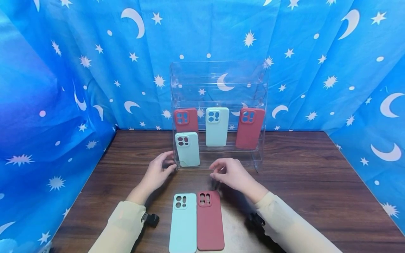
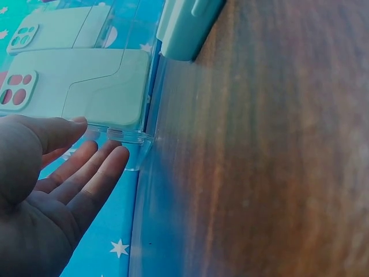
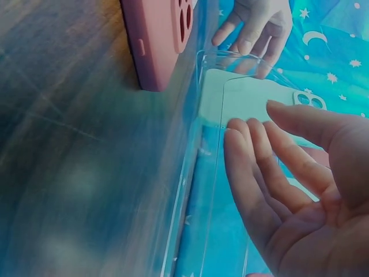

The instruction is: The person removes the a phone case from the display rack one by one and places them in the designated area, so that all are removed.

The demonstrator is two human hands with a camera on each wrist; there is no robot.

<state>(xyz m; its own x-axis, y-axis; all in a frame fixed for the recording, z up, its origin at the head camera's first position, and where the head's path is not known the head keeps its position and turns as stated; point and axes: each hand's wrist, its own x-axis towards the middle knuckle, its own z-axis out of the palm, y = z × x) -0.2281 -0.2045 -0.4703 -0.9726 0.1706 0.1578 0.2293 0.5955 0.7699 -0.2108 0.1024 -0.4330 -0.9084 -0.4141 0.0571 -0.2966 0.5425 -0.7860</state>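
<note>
A mint phone case (image 1: 188,151) stands in the front tier of a clear acrylic display stand (image 1: 218,95), at its left end. My left hand (image 1: 158,170) is beside the stand's lower left corner; whether it touches there, I cannot tell. In the left wrist view its fingers (image 2: 95,184) are loosely extended and hold nothing. My right hand (image 1: 234,174) hovers before the stand's front edge, fingers gently bent with nothing between them. Closer to me, a second mint case (image 1: 183,225) and a red case (image 1: 211,225) lie side by side on the table.
One tier higher stand a red case (image 1: 190,121) partly hidden by the front mint one, a mint case (image 1: 217,128) in the middle, and another red case (image 1: 250,130) at right. A blue star-and-moon curtain (image 1: 202,31) hangs behind and beside the dark wooden table (image 1: 303,182).
</note>
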